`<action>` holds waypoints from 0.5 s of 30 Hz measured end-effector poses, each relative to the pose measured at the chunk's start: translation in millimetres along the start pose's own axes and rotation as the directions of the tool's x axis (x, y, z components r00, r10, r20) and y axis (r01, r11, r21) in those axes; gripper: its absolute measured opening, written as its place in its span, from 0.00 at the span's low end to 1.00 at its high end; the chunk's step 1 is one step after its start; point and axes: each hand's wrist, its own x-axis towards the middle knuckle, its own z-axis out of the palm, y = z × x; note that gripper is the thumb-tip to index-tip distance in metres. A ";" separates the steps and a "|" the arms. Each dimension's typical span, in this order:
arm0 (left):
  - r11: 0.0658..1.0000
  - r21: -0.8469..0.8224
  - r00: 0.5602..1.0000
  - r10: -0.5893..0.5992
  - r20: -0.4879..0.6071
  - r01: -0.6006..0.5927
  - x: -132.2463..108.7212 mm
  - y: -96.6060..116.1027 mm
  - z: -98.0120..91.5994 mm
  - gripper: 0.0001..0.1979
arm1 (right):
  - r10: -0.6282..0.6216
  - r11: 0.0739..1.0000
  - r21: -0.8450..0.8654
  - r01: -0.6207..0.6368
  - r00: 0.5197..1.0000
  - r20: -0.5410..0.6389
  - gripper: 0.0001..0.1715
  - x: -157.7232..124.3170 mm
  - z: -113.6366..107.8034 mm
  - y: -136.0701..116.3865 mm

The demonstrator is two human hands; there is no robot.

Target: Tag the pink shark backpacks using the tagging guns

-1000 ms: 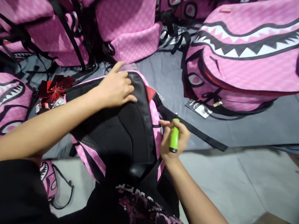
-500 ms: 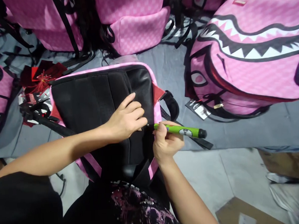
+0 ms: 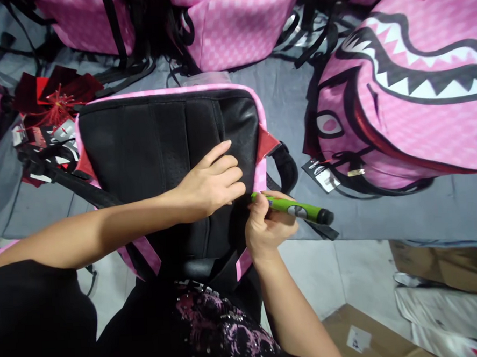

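Observation:
A backpack lies with its black back panel (image 3: 139, 147) facing up and pink trim (image 3: 261, 112) along its edge. My left hand (image 3: 214, 185) rests on the right part of this panel, fingers apart and slightly bent, with the thumb mostly hidden. Close by on the right, my right hand (image 3: 268, 225) is closed round a green marker pen (image 3: 292, 207). Its black end points right, and the other end is at the pink edge, where the tip is too small to make out. Red triangular pieces (image 3: 266, 143) stick out at both sides of the backpack.
A pink backpack with a shark-mouth print (image 3: 430, 80) stands on the right of the grey-covered table (image 3: 370, 213). More pink backpacks (image 3: 241, 30) line the back. Red tags (image 3: 58, 100) with strings lie at left. A cardboard box (image 3: 361, 332) is on the floor.
The view has shifted, so the backpacks at the back sit higher in the picture and the shark-print one farther right. Both hands keep nearly the same places on the backpack, the marker still held.

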 end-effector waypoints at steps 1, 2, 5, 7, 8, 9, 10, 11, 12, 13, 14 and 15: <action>1.000 -0.005 1.000 -0.002 -0.003 0.002 -0.1 0.0 0.6 0.16 | 0.008 1.000 -0.003 -0.008 1.000 -0.002 0.08 0.4 0.5 -1.1; 1.000 -0.010 1.000 -0.005 -0.002 0.005 -0.3 0.1 1.0 0.16 | 0.008 1.000 -0.008 -0.008 1.000 0.000 0.08 1.2 0.9 -2.5; 1.000 -0.024 1.000 -0.012 -0.007 0.011 -0.7 0.2 1.5 0.16 | -0.022 0.999 -0.022 0.023 1.000 0.015 0.08 3.7 2.0 -6.7; 0.999 -0.033 1.000 -0.014 -0.011 0.014 -0.6 0.2 1.1 0.16 | -0.004 1.000 -0.027 0.004 1.000 0.005 0.07 3.8 2.2 -6.6; 0.999 -0.043 1.000 -0.019 -0.004 0.018 -0.5 0.3 0.8 0.15 | 0.014 1.000 -0.026 -0.014 1.000 -0.003 0.07 3.2 2.1 -5.6; 0.998 -0.055 1.000 -0.025 0.008 0.025 -0.4 0.3 0.5 0.15 | 0.030 0.999 -0.025 -0.030 1.000 -0.003 0.07 2.4 2.0 -4.1; 0.998 -0.062 0.999 -0.031 0.024 0.033 -0.4 0.2 0.4 0.15 | 0.038 0.999 -0.026 -0.038 0.999 0.007 0.07 1.5 1.8 -2.3; 0.997 -0.063 0.999 -0.037 0.040 0.040 -0.3 0.1 0.5 0.15 | 0.042 0.999 -0.033 -0.041 0.999 0.020 0.08 0.6 1.6 -0.5; 0.998 -0.055 0.998 -0.038 0.048 0.040 -0.4 0.0 0.8 0.15 | 0.045 0.998 -0.044 -0.043 0.999 0.030 0.09 0.0 1.4 1.1; 0.999 -0.038 0.998 -0.033 0.045 0.035 -0.5 -0.2 1.3 0.15 | 0.049 0.997 -0.058 -0.047 0.998 0.031 0.10 -0.3 1.2 2.4; 1.000 -0.018 0.999 -0.025 0.036 0.026 -0.6 -0.5 1.8 0.15 | 0.055 0.996 -0.068 -0.053 0.998 0.026 0.11 -0.3 1.1 3.1; 1.000 -0.001 1.000 -0.014 0.023 0.014 -0.8 -0.8 2.4 0.14 | 0.062 0.995 -0.073 -0.060 0.998 0.020 0.12 -0.1 1.1 3.3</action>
